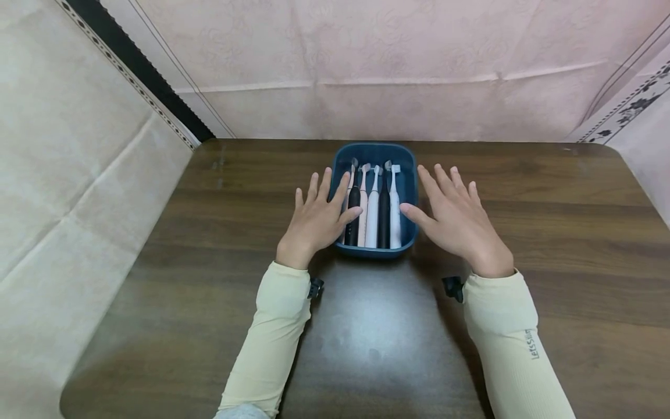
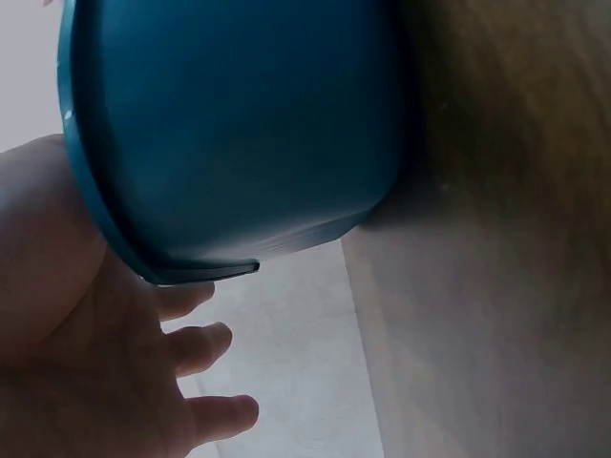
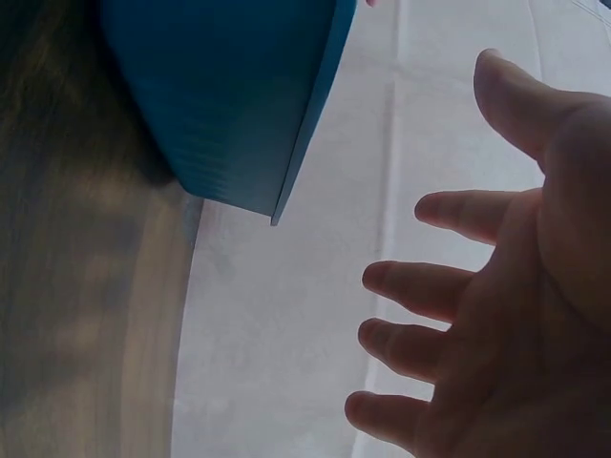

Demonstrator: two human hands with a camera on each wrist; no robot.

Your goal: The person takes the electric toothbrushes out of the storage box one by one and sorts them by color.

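A dark blue bin [image 1: 374, 252] holds several electric toothbrushes, lying side by side with their heads toward the far end. Among them are a white toothbrush [image 1: 373, 212], a black toothbrush [image 1: 384, 215] and a pink one [image 1: 363, 215]. My left hand [image 1: 316, 224] is spread at the bin's left side, its thumb over the rim and partly covering the leftmost toothbrushes. On the right, my right hand [image 1: 456, 224] has its fingers apart, the thumb tip near the right rim. In the right wrist view a gap shows between that hand [image 3: 496, 305] and the bin [image 3: 229, 105].
The bin stands near the far edge of a brown wooden table [image 1: 199, 302]. Pale patterned cloth [image 1: 398, 46] hangs behind the table, and more cloth [image 1: 78, 174] hangs along the left. Each wrist carries a small black camera [image 1: 453, 288].
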